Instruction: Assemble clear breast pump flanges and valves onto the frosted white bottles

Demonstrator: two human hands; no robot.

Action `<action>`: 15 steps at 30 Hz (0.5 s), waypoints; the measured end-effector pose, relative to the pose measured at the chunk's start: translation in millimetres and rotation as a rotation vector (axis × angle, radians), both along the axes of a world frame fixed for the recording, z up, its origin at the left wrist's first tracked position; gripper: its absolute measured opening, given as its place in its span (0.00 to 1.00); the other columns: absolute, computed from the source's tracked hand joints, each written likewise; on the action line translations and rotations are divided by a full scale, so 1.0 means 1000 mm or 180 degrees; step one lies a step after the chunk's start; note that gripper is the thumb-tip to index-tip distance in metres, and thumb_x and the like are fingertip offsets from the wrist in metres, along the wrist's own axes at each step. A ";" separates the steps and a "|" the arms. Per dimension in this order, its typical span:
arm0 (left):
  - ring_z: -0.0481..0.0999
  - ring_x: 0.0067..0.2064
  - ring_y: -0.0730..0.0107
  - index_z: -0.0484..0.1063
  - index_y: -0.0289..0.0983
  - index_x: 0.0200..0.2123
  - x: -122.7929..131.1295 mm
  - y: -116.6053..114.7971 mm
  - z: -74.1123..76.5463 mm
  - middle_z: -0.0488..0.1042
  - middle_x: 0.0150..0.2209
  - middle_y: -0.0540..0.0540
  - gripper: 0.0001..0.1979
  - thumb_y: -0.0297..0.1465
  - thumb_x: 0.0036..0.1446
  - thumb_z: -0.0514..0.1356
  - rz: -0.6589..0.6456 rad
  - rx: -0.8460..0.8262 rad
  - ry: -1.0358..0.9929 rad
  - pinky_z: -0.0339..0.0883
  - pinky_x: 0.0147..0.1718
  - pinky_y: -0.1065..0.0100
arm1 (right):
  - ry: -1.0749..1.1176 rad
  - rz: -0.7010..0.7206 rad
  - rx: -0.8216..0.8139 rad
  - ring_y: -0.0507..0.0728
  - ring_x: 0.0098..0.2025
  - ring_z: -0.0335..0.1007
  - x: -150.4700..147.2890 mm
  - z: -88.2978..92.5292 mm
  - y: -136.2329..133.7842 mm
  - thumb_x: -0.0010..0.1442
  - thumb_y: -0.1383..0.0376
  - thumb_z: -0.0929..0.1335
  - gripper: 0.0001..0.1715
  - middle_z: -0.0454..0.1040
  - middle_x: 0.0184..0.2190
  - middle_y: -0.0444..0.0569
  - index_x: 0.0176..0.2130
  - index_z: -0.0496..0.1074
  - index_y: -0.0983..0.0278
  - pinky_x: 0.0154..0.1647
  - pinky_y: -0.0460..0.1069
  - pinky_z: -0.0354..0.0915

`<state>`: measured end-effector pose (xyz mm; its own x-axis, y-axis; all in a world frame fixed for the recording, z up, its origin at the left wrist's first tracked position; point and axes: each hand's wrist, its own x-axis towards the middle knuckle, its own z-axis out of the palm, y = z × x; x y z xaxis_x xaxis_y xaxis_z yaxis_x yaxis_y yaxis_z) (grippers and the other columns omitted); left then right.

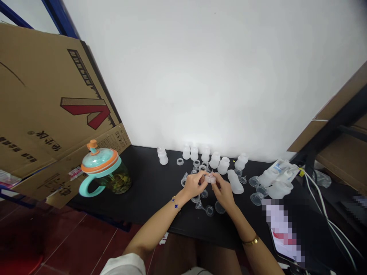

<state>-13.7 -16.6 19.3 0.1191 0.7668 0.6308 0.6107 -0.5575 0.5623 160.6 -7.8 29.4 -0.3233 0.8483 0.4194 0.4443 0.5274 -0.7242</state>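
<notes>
A small clear screw ring with a soft, pointed teat (210,178) rising from it is held up between both hands, just above the front middle of the black tabletop (149,191). The fingers of the left hand (195,185) are bent and pinched closed on its left side; those of the right hand (223,193) curl around its right side, thumb and fingertips close together on the ridged edge.

Beneath and around the hands lie loose see-through plastic parts: rings, and a clear cap (210,210) joined by a strip to a smaller piece. A separate pale ring (180,161) lies flat farther back.

Behind these stand milky, waisted bottles (205,154), smooth and rounded, in an uneven row; whether anything is in them cannot be told. One bottle (235,182) leans over beside the right hand. At the far left of the row, another bottle (163,156) wears a clear top. To the right, larger whitish containers (279,189) cluster beside clear domed covers (257,198).

At the left, a mug (113,180) with a see-through body holds wet-looking, dark green leaves (122,181) under a turquoise and orange lid (100,159). Next to it rises a flat-sided, printed brown cardboard box (48,103). A smooth white wall (200,76) stands behind.
</notes>
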 end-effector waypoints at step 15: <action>0.75 0.25 0.71 0.73 0.35 0.45 -0.001 0.001 -0.001 0.76 0.26 0.49 0.11 0.31 0.64 0.53 0.0072 0.0215 0.0281 0.67 0.28 0.72 | 0.0083 0.0033 -0.0039 0.55 0.28 0.73 -0.001 0.001 -0.001 0.68 0.57 0.61 0.20 0.78 0.32 0.49 0.53 0.71 0.63 0.23 0.45 0.63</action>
<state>-14.6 -15.3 18.1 0.1597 0.7261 0.6688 0.6692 -0.5777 0.4674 160.0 -8.8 30.1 -0.3211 0.8501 0.4174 0.4198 0.5228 -0.7419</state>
